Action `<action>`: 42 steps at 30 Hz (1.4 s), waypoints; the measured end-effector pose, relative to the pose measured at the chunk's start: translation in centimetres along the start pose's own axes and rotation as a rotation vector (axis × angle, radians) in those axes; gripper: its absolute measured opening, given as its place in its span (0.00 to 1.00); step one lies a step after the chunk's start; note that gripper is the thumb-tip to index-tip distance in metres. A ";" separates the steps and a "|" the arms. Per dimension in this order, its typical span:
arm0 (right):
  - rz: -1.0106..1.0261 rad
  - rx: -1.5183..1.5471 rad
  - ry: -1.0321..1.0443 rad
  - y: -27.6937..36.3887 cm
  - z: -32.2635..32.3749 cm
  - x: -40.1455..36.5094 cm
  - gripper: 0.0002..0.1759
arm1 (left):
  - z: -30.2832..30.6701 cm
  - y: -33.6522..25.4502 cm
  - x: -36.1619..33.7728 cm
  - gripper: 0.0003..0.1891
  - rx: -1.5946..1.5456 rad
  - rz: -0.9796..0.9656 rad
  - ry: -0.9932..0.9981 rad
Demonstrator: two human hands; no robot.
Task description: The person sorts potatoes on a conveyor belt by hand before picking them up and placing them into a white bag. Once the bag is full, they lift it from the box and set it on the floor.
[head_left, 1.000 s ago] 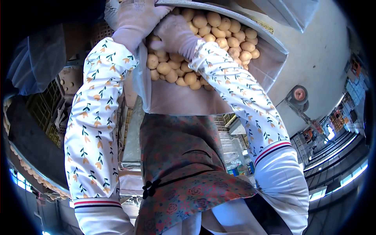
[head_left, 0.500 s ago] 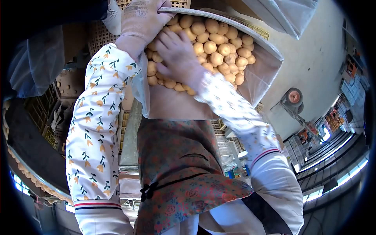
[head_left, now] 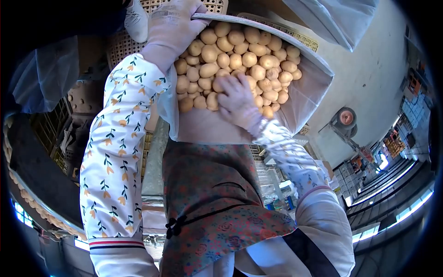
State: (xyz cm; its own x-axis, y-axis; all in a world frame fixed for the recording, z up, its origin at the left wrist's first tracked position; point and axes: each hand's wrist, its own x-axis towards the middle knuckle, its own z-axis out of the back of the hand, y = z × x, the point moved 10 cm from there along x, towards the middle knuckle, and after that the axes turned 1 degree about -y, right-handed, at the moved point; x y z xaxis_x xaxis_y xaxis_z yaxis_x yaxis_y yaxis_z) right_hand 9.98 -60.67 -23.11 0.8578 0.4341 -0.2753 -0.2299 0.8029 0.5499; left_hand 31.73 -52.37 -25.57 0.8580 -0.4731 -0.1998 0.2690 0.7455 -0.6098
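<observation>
Small round potatoes (head_left: 249, 59) fill much of a carton (head_left: 203, 127) lined with clear plastic, tilted toward my body. My left hand (head_left: 177, 23), in a pale glove, grips the far left rim of the carton. Lower down, my right hand (head_left: 237, 99) rests on the near edge of the heap with its fingers spread over the potatoes. Its fingertips touch several of them, and none is plainly held. Both forearms wear white floral sleeves.
A perforated plastic crate (head_left: 122, 48) lies beyond the carton, beside a white shoe (head_left: 136, 21). At right, a hand truck's wheel (head_left: 345, 117) stands on the concrete floor. More clear plastic (head_left: 341, 21) hangs at the upper right. A dark curved surface (head_left: 41, 161) lies at left.
My right hand has moved from the heap's upper left toward its near middle, uncovering potatoes on the left. Some potatoes have shifted toward me. My left hand still grips the rim.
</observation>
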 end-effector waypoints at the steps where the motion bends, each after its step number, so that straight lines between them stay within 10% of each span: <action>1: -0.077 -0.040 -0.002 -1.6 -0.1 -1.8 0.14 | 0.2 -0.2 0.1 0.17 -0.006 -0.005 -0.001; 10: -0.126 -0.120 0.109 3.9 -6.4 9.2 0.38 | -0.1 0.0 0.0 0.16 0.028 0.032 0.007; 13: -0.058 -0.251 -0.175 4.8 -7.5 8.1 0.37 | 0.2 -0.4 0.2 0.17 0.018 -0.030 -0.052; 18: 0.116 -0.014 0.009 2.0 -6.0 -0.6 0.32 | 1.0 -1.2 0.1 0.17 0.021 0.032 -0.007; 25: -0.312 -0.093 -0.088 -5.8 1.7 -10.3 0.23 | 1.1 -1.1 0.1 0.16 0.038 0.096 0.026; 30: -0.193 0.052 -0.374 -0.7 5.4 -1.7 0.27 | 1.4 -1.4 0.0 0.15 0.001 0.031 -0.037; 36: -0.107 0.093 -0.244 0.4 -4.2 3.5 0.32 | 1.5 -1.4 -0.1 0.15 0.105 0.006 -0.016; 42: -0.179 -0.064 0.086 -2.4 -1.9 -10.6 0.33 | 1.3 -0.9 -0.1 0.16 0.016 0.129 0.056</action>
State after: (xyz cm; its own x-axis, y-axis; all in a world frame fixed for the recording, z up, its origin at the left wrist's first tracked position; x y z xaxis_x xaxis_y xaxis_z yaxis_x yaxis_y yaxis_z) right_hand 0.55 -66.43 -23.00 0.8458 0.3129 -0.4321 -0.1079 0.8935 0.4360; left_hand 32.02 -52.42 -23.97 0.8603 -0.3977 -0.3188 0.1649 0.8090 -0.5642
